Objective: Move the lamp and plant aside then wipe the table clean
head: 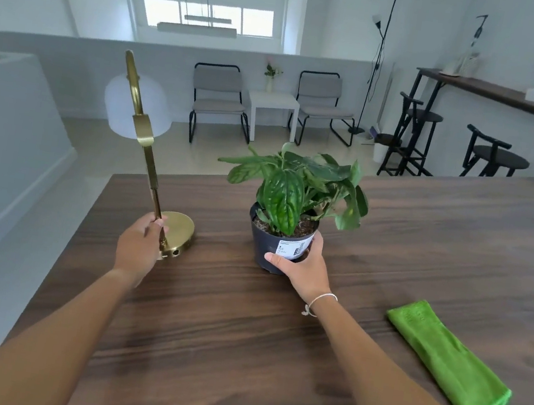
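A brass lamp [148, 150] with a white dome shade stands near the far left corner of the dark wooden table [239, 330]. My left hand [139, 245] is closed around the bottom of its stem, just above the round base. A leafy green plant [290, 188] grows in a dark pot [267, 247] with a white label, at the table's middle. My right hand [304, 265] wraps the pot's right side, thumb across the front. A folded green cloth [449, 365] lies flat on the table at the right.
The table's left edge runs close to the lamp base, with floor and a white counter [3, 128] beyond. Past the far edge stand two grey chairs [218, 98], a small white side table [273, 106] and black bar stools [494, 156].
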